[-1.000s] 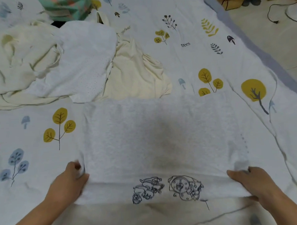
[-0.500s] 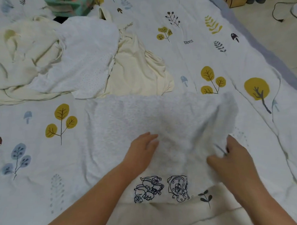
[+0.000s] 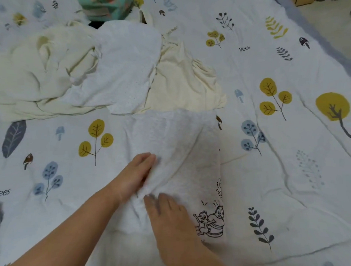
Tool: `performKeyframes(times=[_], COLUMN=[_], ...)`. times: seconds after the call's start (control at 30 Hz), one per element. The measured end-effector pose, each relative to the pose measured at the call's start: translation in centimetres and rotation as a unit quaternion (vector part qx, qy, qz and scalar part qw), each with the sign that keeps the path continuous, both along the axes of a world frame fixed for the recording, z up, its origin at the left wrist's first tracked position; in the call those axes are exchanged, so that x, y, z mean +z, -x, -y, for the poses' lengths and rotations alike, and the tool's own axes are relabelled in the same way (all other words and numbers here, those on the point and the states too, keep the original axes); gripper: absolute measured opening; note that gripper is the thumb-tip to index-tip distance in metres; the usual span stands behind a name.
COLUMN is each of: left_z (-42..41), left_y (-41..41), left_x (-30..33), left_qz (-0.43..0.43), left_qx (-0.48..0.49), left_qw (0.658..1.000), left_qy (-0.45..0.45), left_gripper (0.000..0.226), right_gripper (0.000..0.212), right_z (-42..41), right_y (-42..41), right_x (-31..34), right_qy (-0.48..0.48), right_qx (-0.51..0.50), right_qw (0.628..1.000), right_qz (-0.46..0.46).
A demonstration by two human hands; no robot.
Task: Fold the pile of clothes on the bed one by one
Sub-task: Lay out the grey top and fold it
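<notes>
A pale grey garment [image 3: 177, 144] with a black cartoon print [image 3: 211, 223] lies folded into a narrow strip on the bed in front of me. My left hand [image 3: 136, 174] rests with straight fingers on its left part, against a raised crease. Just below it, my right hand [image 3: 169, 214] lies flat on the cloth, blurred by motion. Behind the garment sits the pile: a white dotted piece [image 3: 124, 67] on top of cream clothes [image 3: 39, 74], with another cream piece [image 3: 181, 83] to the right.
The patterned bedsheet [image 3: 280, 149] with trees and leaves spreads to both sides. A teal patterned cloth [image 3: 104, 6] lies at the far edge. The bed's grey border [image 3: 316, 34] and the floor beyond run along the top right.
The garment's right half has been folded over to the left, making it narrower. My right hand travelled left with it and now lies beside my left hand.
</notes>
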State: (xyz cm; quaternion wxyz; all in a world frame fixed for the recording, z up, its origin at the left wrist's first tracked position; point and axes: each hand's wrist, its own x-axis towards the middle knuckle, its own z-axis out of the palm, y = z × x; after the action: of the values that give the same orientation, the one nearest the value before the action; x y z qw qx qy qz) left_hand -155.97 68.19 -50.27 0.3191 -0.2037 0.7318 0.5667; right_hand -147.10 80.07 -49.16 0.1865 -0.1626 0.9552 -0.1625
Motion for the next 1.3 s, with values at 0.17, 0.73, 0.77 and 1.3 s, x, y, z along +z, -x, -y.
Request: performKeyframes(times=[0.17,0.73,0.77,1.3], left_z=[-2.6,3.2,3.5,3.9], left_y=[0.8,3.9,3.8,-5.6], left_x=[-1.6,-1.1,-1.3,-3.1], left_qz=[-0.245,-0.098,-0.067,-0.058], left_qx=[-0.186,0.26,0.261,-0.062], left_qw=[0.931,0.956,0.955,0.923], left_qy=[0.194,0.093,0.124,0.376], left_gripper=[0.086,0.021,0.022,0.092], right_gripper=[0.036,0.026,0.03,0.057], right_z=[-1.7,1.7,1.8,-4.2], right_y=[-1.8,-0.9,-1.1,-1.0], right_x=[-2.8,-2.4,-2.4,-3.4], right_qy=[0.006,0.041,0.016,-0.045], right_qx=[-0.054,0.046,0.052,-0.182], right_qw=[0.995,0.988,0.993,0.982], right_qz=[-0.09,-0.145,-0.1,0.003])
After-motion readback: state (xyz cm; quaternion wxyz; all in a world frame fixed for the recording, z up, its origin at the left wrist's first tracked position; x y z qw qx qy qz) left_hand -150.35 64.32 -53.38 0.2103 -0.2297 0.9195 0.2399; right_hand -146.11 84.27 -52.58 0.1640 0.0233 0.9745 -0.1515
